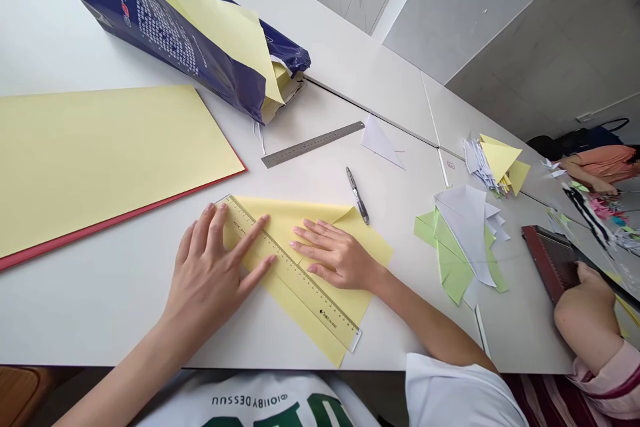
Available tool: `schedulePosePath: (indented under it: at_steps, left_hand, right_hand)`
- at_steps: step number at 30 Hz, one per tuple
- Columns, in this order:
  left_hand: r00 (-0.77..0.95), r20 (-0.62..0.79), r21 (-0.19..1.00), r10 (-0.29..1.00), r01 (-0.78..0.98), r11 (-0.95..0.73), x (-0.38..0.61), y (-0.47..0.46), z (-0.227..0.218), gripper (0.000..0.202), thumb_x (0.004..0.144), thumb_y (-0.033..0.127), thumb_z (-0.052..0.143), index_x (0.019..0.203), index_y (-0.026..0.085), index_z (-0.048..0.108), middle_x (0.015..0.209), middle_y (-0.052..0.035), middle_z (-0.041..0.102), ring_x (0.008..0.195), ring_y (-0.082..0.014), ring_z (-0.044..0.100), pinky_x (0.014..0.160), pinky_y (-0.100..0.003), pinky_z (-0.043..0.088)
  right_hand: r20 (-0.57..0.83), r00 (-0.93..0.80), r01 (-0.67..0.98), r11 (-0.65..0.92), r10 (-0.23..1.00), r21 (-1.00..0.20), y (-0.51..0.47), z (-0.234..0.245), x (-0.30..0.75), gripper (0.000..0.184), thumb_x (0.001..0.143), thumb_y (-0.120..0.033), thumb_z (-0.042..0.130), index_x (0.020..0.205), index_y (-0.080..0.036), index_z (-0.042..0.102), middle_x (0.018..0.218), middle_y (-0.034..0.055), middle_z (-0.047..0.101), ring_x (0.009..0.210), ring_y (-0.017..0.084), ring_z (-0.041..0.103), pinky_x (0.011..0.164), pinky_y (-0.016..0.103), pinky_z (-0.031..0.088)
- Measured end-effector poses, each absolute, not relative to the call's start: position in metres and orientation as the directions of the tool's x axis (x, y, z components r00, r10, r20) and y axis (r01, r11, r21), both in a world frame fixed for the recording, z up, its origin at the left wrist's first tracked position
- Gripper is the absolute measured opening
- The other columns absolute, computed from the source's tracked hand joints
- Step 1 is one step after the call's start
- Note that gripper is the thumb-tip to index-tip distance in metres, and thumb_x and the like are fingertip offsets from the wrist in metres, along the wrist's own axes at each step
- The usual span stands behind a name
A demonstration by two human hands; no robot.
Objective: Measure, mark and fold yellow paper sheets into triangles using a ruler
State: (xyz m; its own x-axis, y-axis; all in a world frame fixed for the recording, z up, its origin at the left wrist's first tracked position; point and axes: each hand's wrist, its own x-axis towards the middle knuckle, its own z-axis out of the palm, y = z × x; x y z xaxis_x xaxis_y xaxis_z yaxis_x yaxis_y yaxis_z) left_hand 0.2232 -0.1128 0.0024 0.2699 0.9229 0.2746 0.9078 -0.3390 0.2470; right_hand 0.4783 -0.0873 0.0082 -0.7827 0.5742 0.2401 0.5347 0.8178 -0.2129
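A clear plastic ruler (pixel 295 268) lies slantwise across a sheet of yellow paper (pixel 367 250) on the white table. The paper's far edge is folded over toward me. My left hand (pixel 213 257) presses the ruler's upper left part, with thumb and index finger spread on it. Flat on the folded paper, just right of the ruler, rests my right hand (pixel 337 253), its fingers stretched out. A pen (pixel 357 195) lies beyond the right hand, close to the paper. Farther off are a steel ruler (pixel 313 145) and a white paper triangle (pixel 381 140).
A stack of yellow sheets (pixel 115 153) with red beneath lies at left. Behind it is an open dark blue bag (pixel 170 30) of yellow paper. Green and white paper pieces (pixel 457 240) lie at right, near a co-worker's arm (pixel 590 313) on a dark red paper trimmer (pixel 550 263).
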Motion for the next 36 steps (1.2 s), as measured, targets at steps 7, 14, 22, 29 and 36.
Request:
schedulePosePath:
  at_steps: [7, 14, 22, 29, 36]
  left_hand:
    - [0.270, 0.263, 0.242, 0.926, 0.911, -0.334, 0.224, -0.113, 0.003, 0.058, 0.094, 0.057, 0.037, 0.146, 0.030, 0.043, 0.152, -0.0220, 0.026, 0.146, -0.0444, 0.021, 0.112, -0.061, 0.029]
    - [0.280, 0.275, 0.230, 0.920, 0.910, -0.346, 0.223, -0.114, 0.005, 0.058, 0.095, 0.057, 0.035, 0.146, 0.029, 0.042, 0.152, -0.0229, 0.026, 0.146, -0.0447, 0.021, 0.111, -0.062, 0.030]
    - [0.277, 0.273, 0.247, 0.921, 0.905, -0.346, 0.225, -0.114, 0.005, 0.058, 0.095, 0.054, 0.039, 0.146, 0.027, 0.044, 0.154, -0.0228, 0.023, 0.146, -0.0448, 0.020, 0.113, -0.061, 0.028]
    - [0.269, 0.251, 0.275, 0.930, 0.901, -0.335, 0.226, -0.116, 0.006, 0.056, 0.094, 0.052, 0.044, 0.145, 0.028, 0.045, 0.155, -0.0202, 0.022, 0.147, -0.0435, 0.019, 0.116, -0.058, 0.024]
    - [0.260, 0.225, 0.298, 0.939, 0.899, -0.321, 0.225, -0.116, 0.006, 0.056, 0.093, 0.053, 0.044, 0.145, 0.031, 0.044, 0.160, -0.0154, 0.016, 0.148, -0.0421, 0.017, 0.118, -0.057, 0.021]
  right_hand:
    - [0.250, -0.697, 0.664, 0.736, 0.672, -0.129, -0.093, 0.007, 0.473, 0.047, 0.102, -0.038, 0.038, 0.139, -0.013, 0.053, 0.149, 0.0061, 0.047, 0.147, 0.020, 0.032, 0.122, 0.041, 0.032]
    - [0.292, -0.463, 0.872, 0.490, 0.837, -0.020, -0.097, 0.003, 0.470, 0.055, 0.102, -0.040, 0.037, 0.146, -0.007, 0.043, 0.150, 0.0106, 0.046, 0.144, 0.023, 0.038, 0.120, 0.042, 0.036]
    - [0.319, -0.369, 0.922, 0.387, 0.873, 0.007, -0.099, 0.004, 0.474, 0.051, 0.101, -0.039, 0.042, 0.142, -0.012, 0.050, 0.147, 0.0128, 0.049, 0.140, 0.027, 0.044, 0.116, 0.046, 0.040]
    - [0.293, -0.374, 0.913, 0.405, 0.880, -0.051, -0.104, 0.006, 0.473, 0.046, 0.098, -0.040, 0.049, 0.141, -0.026, 0.053, 0.156, 0.0110, 0.038, 0.146, 0.029, 0.034, 0.118, 0.048, 0.036]
    - [0.300, -0.346, 0.905, 0.400, 0.889, -0.141, -0.106, -0.001, 0.473, 0.045, 0.098, -0.040, 0.049, 0.141, -0.028, 0.052, 0.160, 0.0077, 0.029, 0.149, 0.029, 0.027, 0.118, 0.050, 0.036]
